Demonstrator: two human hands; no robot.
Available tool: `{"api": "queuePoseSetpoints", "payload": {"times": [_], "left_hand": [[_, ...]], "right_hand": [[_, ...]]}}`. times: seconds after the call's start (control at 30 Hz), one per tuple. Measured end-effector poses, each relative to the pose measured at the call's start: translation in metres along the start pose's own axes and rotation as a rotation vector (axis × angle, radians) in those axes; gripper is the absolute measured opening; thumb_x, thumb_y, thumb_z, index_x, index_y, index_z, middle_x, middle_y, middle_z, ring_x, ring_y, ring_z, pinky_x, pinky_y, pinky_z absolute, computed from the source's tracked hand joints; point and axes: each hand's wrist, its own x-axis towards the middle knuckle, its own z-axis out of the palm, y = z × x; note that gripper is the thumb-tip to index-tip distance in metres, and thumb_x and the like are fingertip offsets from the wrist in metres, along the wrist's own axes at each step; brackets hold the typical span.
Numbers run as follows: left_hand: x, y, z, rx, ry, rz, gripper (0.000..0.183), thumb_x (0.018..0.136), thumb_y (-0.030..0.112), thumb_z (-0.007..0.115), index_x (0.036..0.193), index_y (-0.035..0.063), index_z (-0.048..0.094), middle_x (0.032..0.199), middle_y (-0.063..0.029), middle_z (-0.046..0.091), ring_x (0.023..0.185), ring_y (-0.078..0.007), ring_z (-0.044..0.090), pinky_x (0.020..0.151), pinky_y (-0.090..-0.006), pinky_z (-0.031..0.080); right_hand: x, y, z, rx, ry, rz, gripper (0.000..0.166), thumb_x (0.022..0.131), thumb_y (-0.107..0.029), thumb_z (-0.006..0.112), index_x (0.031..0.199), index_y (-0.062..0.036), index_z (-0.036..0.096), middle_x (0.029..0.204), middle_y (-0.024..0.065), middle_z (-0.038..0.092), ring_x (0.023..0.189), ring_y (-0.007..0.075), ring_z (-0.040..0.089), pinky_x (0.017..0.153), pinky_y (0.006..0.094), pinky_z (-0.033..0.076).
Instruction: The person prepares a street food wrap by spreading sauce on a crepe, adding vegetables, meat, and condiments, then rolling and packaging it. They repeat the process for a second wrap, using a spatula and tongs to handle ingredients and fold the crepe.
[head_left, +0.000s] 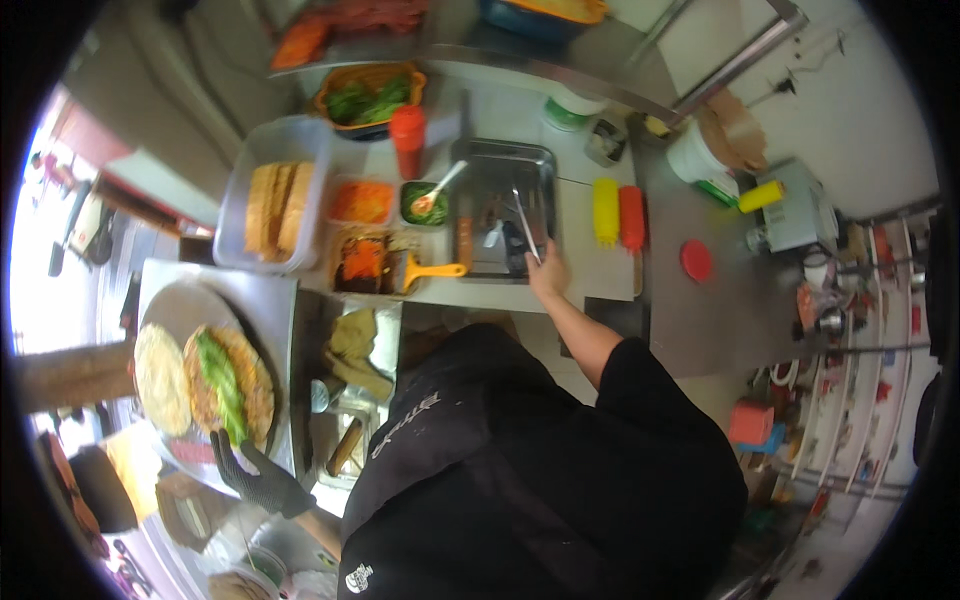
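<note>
My left hand (259, 476), in a dark dotted glove, is at the near edge of a round griddle (196, 298). Its thumb and fingers are spread around the lower end of a lettuce leaf (220, 375). That leaf lies along a browned flatbread (260, 379); a paler flatbread (162, 380) is beside it, farther left. A pinkish strip (191, 451) shows below both. With bare fingers, my right hand (550, 271) grips the near end of a long, slim metal utensil (525, 214), possibly tongs. The utensil slants over a steel tray (553, 161) holding dark pieces and a small pale utensil.
Bread slices fill part of a clear bin (225, 232). Nearby are a sauce container (337, 285) with a yellow-handled brush (439, 270), shredded orange food (362, 201), chopped greens (420, 215) and a red bottle (409, 142). Yellow (606, 210) and red (631, 217) squeeze bottles flank the tray.
</note>
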Motion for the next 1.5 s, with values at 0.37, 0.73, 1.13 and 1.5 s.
{"api": "queuePoseSetpoints", "payload": {"times": [0.37, 0.73, 1.13, 1.5], "left_hand": [[0.053, 0.133, 0.069, -0.044, -0.114, 0.162, 0.032, 0.077, 0.006, 0.061, 0.108, 0.0003, 0.06, 0.119, -0.0177, 0.056, 0.114, -0.0344, 0.049, 0.096, -0.0417, 0.038], [0.019, 0.141, 0.032, -0.013, -0.279, 0.068, 0.03, 0.078, 0.007, 0.061, 0.106, 0.0139, 0.06, 0.121, -0.0091, 0.055, 0.112, -0.0322, 0.049, 0.093, -0.0429, 0.039], [-0.038, 0.056, -0.056, 0.121, -0.096, -0.159, 0.026, 0.078, 0.009, 0.061, 0.104, 0.0138, 0.064, 0.116, -0.0061, 0.059, 0.113, -0.0326, 0.05, 0.094, -0.0415, 0.041], [-0.108, -0.01, -0.128, 0.143, 0.126, -0.423, 0.023, 0.079, 0.009, 0.062, 0.101, 0.0111, 0.065, 0.114, -0.0069, 0.06, 0.112, -0.0307, 0.05, 0.094, -0.0401, 0.039]], "right_hand": [[0.216, 0.122, -0.032, -0.354, 0.027, 0.155, 0.049, 0.07, -0.038, 0.07, 0.105, -0.0057, 0.06, 0.113, 0.0165, 0.058, 0.104, 0.0342, 0.055, 0.083, 0.0447, 0.047], [0.158, -0.01, -0.045, 0.583, -0.212, -0.084, 0.062, 0.077, -0.029, 0.059, 0.129, -0.0015, 0.039, 0.131, 0.0162, 0.044, 0.116, 0.0291, 0.047, 0.095, 0.0425, 0.04], [-0.124, -0.35, -0.016, 1.412, -1.241, -0.723, 0.06, 0.077, -0.007, 0.057, 0.133, 0.0004, 0.036, 0.132, 0.0138, 0.043, 0.119, 0.024, 0.045, 0.101, 0.0385, 0.036], [-0.338, -0.44, 0.049, 1.246, -1.045, -0.857, 0.065, 0.07, -0.004, 0.077, 0.124, -0.0014, 0.041, 0.114, 0.008, 0.052, 0.104, 0.0184, 0.051, 0.093, 0.0314, 0.04]]}}
